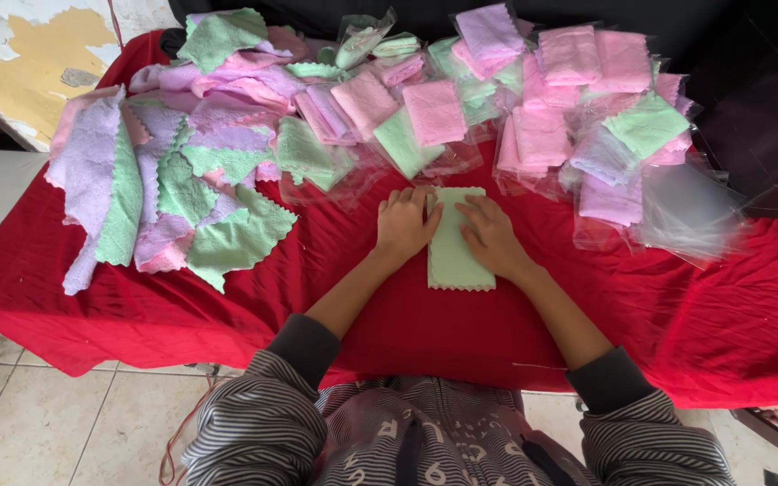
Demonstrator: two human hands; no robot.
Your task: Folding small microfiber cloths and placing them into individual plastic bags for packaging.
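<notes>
A folded green cloth (456, 247) is pressed flat under both hands on a surface (227, 310) draped in red.

At the far left, a loose heap of unfolded cloths (168, 171) in purple, green and pink is spread over the red cover. Nearer the middle, the left hand (405, 222) is laid palm down with fingers extended and nothing gripped, its fingertips resting on the left edge of the green cloth. The cloth is placed at the centre of the surface, close to the front edge, folded into a narrow upright rectangle. The right hand (490, 236) is laid flat and open on the cloth's right side, nothing being grasped. Behind and to the right, folded cloths in clear bags (578, 108) are piled, with empty bags (691, 211) seen at the far right.
</notes>
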